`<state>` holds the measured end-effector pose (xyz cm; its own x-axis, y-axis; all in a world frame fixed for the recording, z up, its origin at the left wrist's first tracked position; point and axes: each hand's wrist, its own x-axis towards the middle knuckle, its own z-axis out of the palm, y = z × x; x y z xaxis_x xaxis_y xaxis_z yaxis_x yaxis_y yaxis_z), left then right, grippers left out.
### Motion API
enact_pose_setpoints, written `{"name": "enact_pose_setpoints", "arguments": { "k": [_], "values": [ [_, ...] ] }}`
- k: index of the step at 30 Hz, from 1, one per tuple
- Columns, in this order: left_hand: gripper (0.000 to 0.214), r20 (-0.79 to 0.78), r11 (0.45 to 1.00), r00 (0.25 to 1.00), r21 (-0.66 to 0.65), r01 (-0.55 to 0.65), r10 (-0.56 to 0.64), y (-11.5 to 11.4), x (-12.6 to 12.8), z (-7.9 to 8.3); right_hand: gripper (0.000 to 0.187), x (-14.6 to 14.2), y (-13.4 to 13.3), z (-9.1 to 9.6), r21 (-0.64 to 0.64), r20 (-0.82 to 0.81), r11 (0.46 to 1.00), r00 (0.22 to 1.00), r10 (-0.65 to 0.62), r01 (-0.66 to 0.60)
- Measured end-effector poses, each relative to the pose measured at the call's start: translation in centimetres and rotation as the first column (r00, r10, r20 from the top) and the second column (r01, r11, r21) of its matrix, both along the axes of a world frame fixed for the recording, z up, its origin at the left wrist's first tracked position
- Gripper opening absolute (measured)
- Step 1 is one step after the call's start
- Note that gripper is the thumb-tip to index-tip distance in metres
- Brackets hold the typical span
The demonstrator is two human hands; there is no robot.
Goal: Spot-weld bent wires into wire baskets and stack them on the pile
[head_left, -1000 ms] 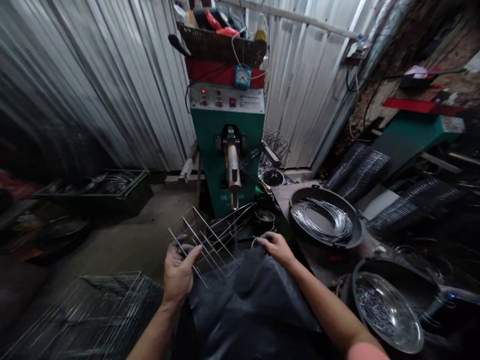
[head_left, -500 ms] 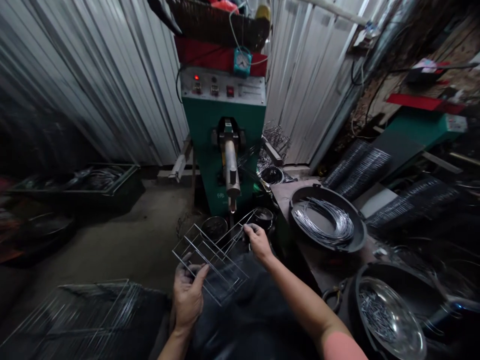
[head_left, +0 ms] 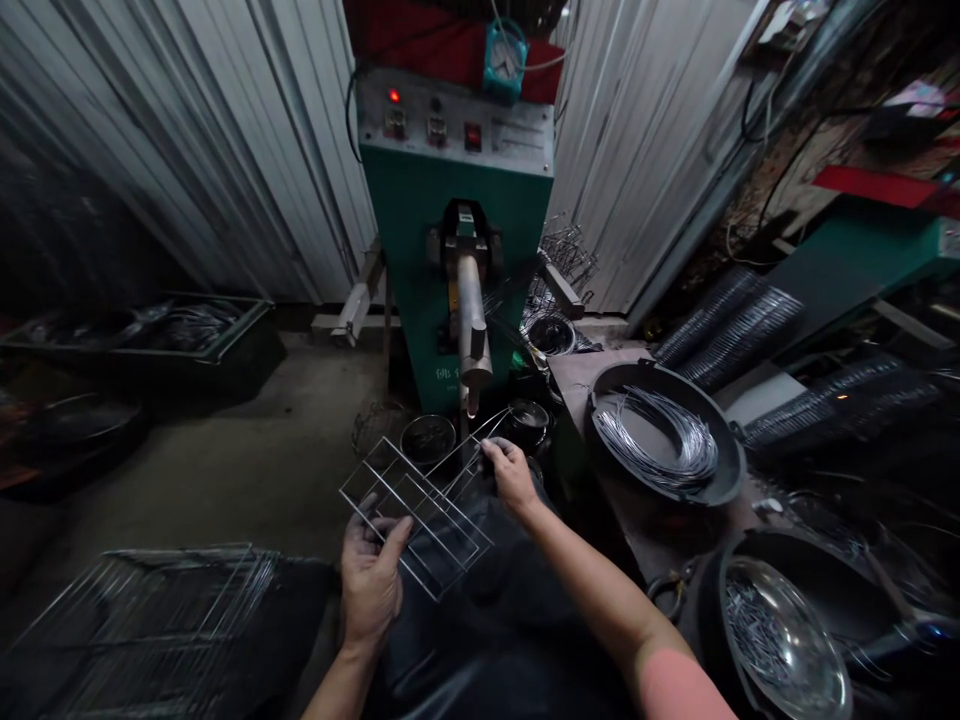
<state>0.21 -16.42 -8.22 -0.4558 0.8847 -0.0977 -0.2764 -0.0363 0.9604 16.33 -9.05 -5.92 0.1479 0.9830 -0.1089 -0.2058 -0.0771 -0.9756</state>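
A wire rack (head_left: 439, 491) of thin metal rods, bent into a grid frame, is held tilted between both hands above my dark apron (head_left: 480, 640). My left hand (head_left: 371, 580) grips its lower left side, thumb on top and fingers beneath. At the rack's right end, the fingertips of my right hand (head_left: 511, 478) pinch a wire; the exact grip is partly hidden. Just beyond the rack stands a green machine (head_left: 405, 230), its metal cylinder arm (head_left: 472, 300) pointing down toward me. The arm's tip sits above the rack's far end, apart from my hands.
At lower left is a stack of wire racks (head_left: 172, 620). On the right, a black pan (head_left: 739, 455) holds a coil of wires (head_left: 667, 450), and a steel bowl (head_left: 814, 640) contains short metal pieces. Dark bowls (head_left: 427, 440) sit beneath the machine; a green bin (head_left: 247, 345) is farther left.
My view has tipped downward and slightly left, so the machine appears higher and farther right. Both hands keep their hold on the wire rack, which has barely shifted.
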Motion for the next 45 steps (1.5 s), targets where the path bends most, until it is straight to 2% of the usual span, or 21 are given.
{"name": "enact_pose_setpoints", "arguments": {
  "k": [14, 24, 31, 38, 40, 42, 43, 45],
  "values": [
    [0.059, 0.066, 1.0, 0.997, 0.013, -0.028, 0.027, 0.6, 0.6, 0.1, 0.022, 0.3, 1.7, -0.9, 0.029, -0.049, 0.998, 0.997, -0.056, 0.058],
    [0.061, 0.081, 0.999, 0.997, 0.034, -0.013, 0.01, 1.4, 0.8, 0.2, 0.022, 0.0, 2.7, -0.4, 0.044, -0.081, 0.995, 0.993, -0.086, 0.09],
    [0.06, 0.098, 0.998, 0.994, 0.02, -0.055, 0.052, 2.0, 1.2, 0.3, 0.022, -0.1, 3.6, -0.5, 0.018, -0.106, 0.994, 0.989, -0.105, 0.108],
    [0.059, 0.025, 0.999, 0.998, -0.001, -0.052, 0.052, 2.2, 1.0, 1.4, 0.025, -0.4, 4.2, -1.0, 0.017, -0.104, 0.994, 0.989, -0.103, 0.105],
    [0.06, 0.02, 0.999, 0.999, -0.007, -0.05, 0.05, 2.2, 0.9, 1.7, 0.027, -0.1, 4.2, -1.0, 0.016, -0.053, 0.996, 0.995, -0.082, 0.083],
    [0.061, 0.031, 0.999, 0.999, -0.018, -0.045, 0.045, 2.3, 0.8, 1.8, 0.028, 0.7, 4.0, -0.9, 0.072, 0.111, 0.995, 0.99, -0.082, 0.074],
    [0.062, 0.039, 0.999, 0.998, -0.023, -0.044, 0.044, 2.3, 0.7, 1.8, 0.027, 1.2, 4.0, -0.8, 0.14, 0.232, 0.987, 0.966, -0.116, 0.085],
    [0.063, 0.048, 0.998, 0.998, -0.027, -0.048, 0.049, 2.3, 0.7, 1.6, 0.022, 2.6, 4.1, -0.4, 0.32, 0.484, 0.945, 0.847, -0.221, 0.063]
  ]
}}
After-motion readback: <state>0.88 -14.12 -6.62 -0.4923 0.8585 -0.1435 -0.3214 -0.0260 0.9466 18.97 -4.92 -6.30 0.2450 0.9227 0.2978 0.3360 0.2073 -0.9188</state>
